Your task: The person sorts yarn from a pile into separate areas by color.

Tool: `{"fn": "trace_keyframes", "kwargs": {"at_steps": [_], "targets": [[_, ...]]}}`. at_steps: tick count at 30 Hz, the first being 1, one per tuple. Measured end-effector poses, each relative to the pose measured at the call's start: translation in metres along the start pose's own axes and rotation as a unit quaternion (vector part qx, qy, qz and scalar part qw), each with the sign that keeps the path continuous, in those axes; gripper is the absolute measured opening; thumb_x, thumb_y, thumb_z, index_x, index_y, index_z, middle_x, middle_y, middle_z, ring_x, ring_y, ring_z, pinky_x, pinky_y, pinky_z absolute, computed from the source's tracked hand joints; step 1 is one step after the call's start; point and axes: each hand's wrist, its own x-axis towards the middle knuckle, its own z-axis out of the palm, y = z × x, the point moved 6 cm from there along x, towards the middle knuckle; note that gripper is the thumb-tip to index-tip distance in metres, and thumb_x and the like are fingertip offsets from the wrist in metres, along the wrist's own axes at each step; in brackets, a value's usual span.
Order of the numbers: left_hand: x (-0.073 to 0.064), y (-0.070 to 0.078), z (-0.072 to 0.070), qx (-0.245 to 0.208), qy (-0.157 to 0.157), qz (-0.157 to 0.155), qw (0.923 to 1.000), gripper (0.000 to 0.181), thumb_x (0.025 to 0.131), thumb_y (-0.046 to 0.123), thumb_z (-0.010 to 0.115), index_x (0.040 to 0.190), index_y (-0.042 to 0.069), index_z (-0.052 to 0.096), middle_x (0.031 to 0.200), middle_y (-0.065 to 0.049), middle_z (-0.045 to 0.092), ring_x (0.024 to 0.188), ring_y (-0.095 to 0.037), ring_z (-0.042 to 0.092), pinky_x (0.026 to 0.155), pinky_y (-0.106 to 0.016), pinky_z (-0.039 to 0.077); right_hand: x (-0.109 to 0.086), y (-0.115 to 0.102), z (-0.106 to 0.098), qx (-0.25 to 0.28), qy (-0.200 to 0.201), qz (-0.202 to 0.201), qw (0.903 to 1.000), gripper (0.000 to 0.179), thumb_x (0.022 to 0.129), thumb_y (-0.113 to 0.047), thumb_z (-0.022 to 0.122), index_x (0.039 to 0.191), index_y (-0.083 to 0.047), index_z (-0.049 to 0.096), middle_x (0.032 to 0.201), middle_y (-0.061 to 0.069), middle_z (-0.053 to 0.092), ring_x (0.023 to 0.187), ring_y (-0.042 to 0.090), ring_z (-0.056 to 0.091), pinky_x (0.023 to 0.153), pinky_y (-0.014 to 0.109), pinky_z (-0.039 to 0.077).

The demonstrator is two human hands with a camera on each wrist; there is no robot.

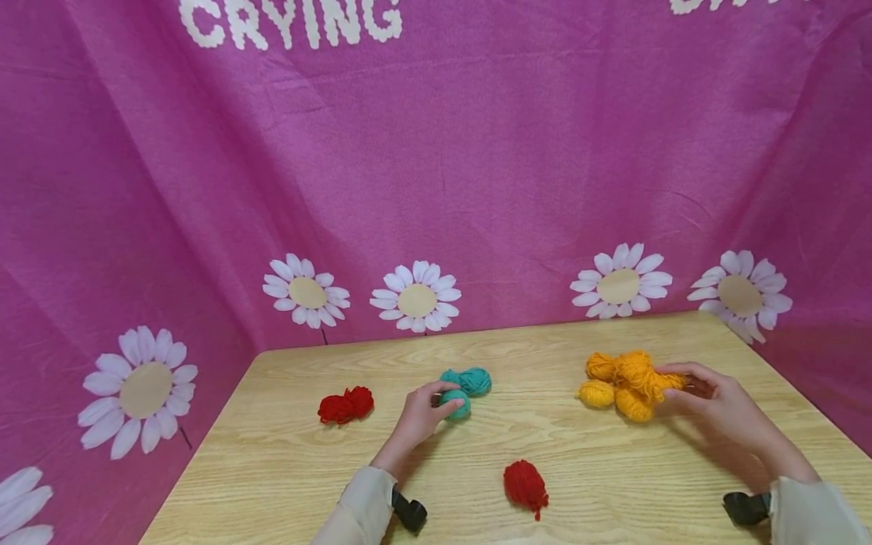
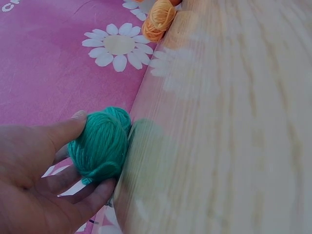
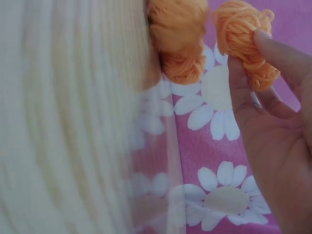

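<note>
My left hand (image 1: 420, 418) holds a green yarn ball (image 2: 100, 144) on the table, thumb on one side and fingers on the other. Right behind it lies more green yarn (image 1: 475, 381). At the right, my right hand (image 1: 736, 412) pinches an orange yarn ball (image 3: 241, 36) between thumb and fingers. In the right wrist view this ball is raised off the tabletop, beside other orange yarn (image 3: 180, 24). Seen from the head, it overlaps a cluster of orange balls, among them a lighter one (image 1: 596, 394) and one in front (image 1: 636, 409).
Red yarn (image 1: 346, 406) lies left of my left hand, and a single red ball (image 1: 525, 484) sits near the front, between my arms. The wooden table (image 1: 272, 469) is backed by a pink cloth (image 1: 443, 151) with printed daisies.
</note>
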Motion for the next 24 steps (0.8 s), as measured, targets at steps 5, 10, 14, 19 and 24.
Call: {"fn": "trace_keyframes", "kwargs": {"at_steps": [5, 10, 14, 19, 24], "targets": [[-0.001, 0.000, 0.000, 0.000, -0.001, -0.002, 1.0000, 0.032, 0.093, 0.025, 0.067, 0.119, 0.008, 0.068, 0.125, -0.014, 0.065, 0.106, -0.029, 0.064, 0.091, -0.044, 0.054, -0.003, 0.004, -0.003, -0.012, 0.004, -0.008, 0.9999, 0.035, 0.096, -0.012, 0.062, 0.129, -0.002, 0.058, 0.118, -0.038, 0.053, 0.101, -0.021, 0.053, 0.079, 0.004, 0.046], [-0.001, -0.001, 0.000, 0.001, -0.002, -0.002, 1.0000, 0.032, 0.093, 0.026, 0.067, 0.119, 0.008, 0.068, 0.125, -0.014, 0.066, 0.106, -0.028, 0.064, 0.092, -0.044, 0.054, -0.005, 0.009, -0.002, -0.015, -0.005, -0.003, 0.9999, 0.034, 0.097, -0.013, 0.060, 0.129, -0.002, 0.058, 0.117, -0.040, 0.051, 0.100, -0.021, 0.052, 0.079, 0.004, 0.045], [0.000, -0.001, 0.000, 0.002, -0.001, 0.005, 1.0000, 0.032, 0.093, 0.026, 0.067, 0.119, 0.007, 0.068, 0.124, -0.013, 0.067, 0.107, -0.029, 0.064, 0.093, -0.044, 0.054, -0.005, 0.013, -0.002, -0.020, -0.008, -0.002, 0.9998, 0.034, 0.097, -0.014, 0.060, 0.130, -0.003, 0.058, 0.118, -0.041, 0.051, 0.100, -0.021, 0.052, 0.078, 0.005, 0.046], [0.000, 0.000, 0.000, 0.000, -0.001, 0.006, 1.0000, 0.032, 0.093, 0.025, 0.067, 0.119, 0.007, 0.068, 0.124, -0.014, 0.067, 0.108, -0.029, 0.064, 0.093, -0.044, 0.054, -0.005, 0.018, -0.005, -0.024, -0.007, 0.007, 0.9997, 0.034, 0.097, -0.013, 0.061, 0.129, -0.003, 0.058, 0.116, -0.041, 0.050, 0.097, -0.019, 0.053, 0.076, 0.006, 0.046], [0.000, 0.001, 0.000, 0.001, 0.000, 0.010, 0.9999, 0.032, 0.093, 0.026, 0.067, 0.119, 0.006, 0.068, 0.123, -0.014, 0.067, 0.107, -0.029, 0.064, 0.093, -0.044, 0.054, -0.005, 0.024, -0.009, -0.027, -0.010, 0.028, 0.9992, 0.034, 0.097, -0.016, 0.061, 0.128, -0.002, 0.057, 0.113, -0.043, 0.048, 0.095, -0.018, 0.053, 0.074, 0.006, 0.044]]}}
